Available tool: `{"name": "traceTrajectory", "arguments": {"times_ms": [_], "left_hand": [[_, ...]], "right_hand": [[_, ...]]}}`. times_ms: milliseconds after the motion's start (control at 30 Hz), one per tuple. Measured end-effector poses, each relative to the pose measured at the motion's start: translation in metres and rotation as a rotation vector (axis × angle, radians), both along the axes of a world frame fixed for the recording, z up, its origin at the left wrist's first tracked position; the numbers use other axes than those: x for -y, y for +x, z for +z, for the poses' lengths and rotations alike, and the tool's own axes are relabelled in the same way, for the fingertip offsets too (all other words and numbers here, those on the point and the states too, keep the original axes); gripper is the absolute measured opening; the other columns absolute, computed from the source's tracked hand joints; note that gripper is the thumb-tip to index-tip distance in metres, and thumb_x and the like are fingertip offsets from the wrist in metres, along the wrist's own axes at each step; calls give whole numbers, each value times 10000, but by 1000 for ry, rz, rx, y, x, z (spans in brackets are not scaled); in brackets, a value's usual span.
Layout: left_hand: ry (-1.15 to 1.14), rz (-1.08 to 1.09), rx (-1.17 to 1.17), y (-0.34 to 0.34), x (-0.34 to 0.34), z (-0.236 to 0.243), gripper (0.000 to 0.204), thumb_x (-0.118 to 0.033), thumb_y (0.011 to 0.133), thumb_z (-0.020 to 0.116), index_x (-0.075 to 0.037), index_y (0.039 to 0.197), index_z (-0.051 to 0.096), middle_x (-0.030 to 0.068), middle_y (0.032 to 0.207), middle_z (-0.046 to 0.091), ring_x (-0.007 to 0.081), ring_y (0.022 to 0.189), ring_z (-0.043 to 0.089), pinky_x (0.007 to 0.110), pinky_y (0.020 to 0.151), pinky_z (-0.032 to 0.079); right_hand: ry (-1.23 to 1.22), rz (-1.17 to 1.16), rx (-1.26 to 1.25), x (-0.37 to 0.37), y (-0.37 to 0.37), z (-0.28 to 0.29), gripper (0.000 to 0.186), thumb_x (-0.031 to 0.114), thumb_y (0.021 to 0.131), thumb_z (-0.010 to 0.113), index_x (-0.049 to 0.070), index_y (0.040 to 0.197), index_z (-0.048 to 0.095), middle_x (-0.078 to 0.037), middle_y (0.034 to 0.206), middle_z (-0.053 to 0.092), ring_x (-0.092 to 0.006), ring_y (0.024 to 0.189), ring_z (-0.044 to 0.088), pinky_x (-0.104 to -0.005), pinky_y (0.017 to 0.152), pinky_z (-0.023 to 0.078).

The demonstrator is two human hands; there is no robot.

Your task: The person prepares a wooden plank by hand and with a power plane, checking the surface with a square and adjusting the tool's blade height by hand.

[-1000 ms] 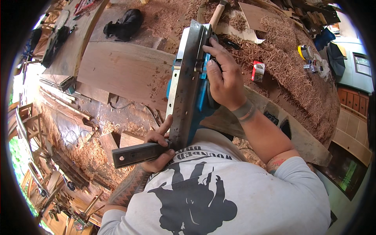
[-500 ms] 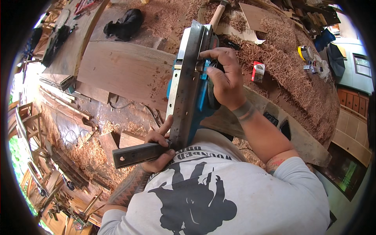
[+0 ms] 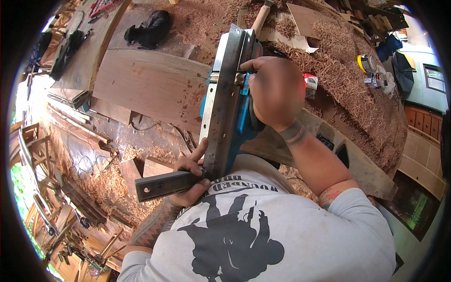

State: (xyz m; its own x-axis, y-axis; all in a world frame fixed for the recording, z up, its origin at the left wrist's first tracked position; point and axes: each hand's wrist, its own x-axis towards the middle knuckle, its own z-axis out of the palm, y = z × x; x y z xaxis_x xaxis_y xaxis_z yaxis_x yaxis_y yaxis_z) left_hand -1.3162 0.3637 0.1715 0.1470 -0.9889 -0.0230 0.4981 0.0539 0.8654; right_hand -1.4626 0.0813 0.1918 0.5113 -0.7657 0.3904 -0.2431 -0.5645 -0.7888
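Observation:
A blue electric planer (image 3: 242, 124) lies tilted against my body, its metal sole turned up toward me. Along the sole runs the long dark steel blade of a try square (image 3: 162, 186), whose thick dark handle sticks out to the left. My left hand (image 3: 190, 167) grips the square near its corner, thumb below and index finger stretched along the sole's edge. My right hand (image 3: 278, 91) is at the planer's right side by the cutter opening; a finger and part of the thumb show against it, while a blur hides the rest.
A wide wooden board (image 3: 145, 82) lies beyond the planer, with a black dog (image 3: 152, 29) curled above it. A hammer (image 3: 260, 19) rests at the top. Wood shavings (image 3: 347, 98) heap on the right, near a red and white box (image 3: 310, 86). Timber (image 3: 77, 195) stacks left.
My right hand is now mostly covered by a blur and its thumb seems slightly shifted. The planer, the try square and my left hand have stayed in place.

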Motion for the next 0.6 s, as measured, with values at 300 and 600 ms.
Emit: {"name": "traceTrajectory", "arguments": {"times_ms": [300, 600], "left_hand": [[27, 5, 20, 1, -4, -3, 355, 108, 861, 639, -103, 1093, 474, 365, 1724, 248, 407, 1661, 152, 521, 1305, 265], [52, -2, 40, 3, -5, -2, 354, 102, 855, 647, -106, 1087, 480, 364, 1716, 272, 401, 1666, 129, 517, 1308, 255]], "right_hand": [[76, 14, 19, 0, -1, 2, 269, 135, 845, 612, 56, 1057, 757, -146, 1058, 658, -325, 1076, 599, -430, 1042, 458], [58, 9, 8, 0, -1, 1, 268, 148, 852, 612, 50, 1057, 755, -151, 1066, 656, -328, 1073, 595, -438, 1047, 455]]}}
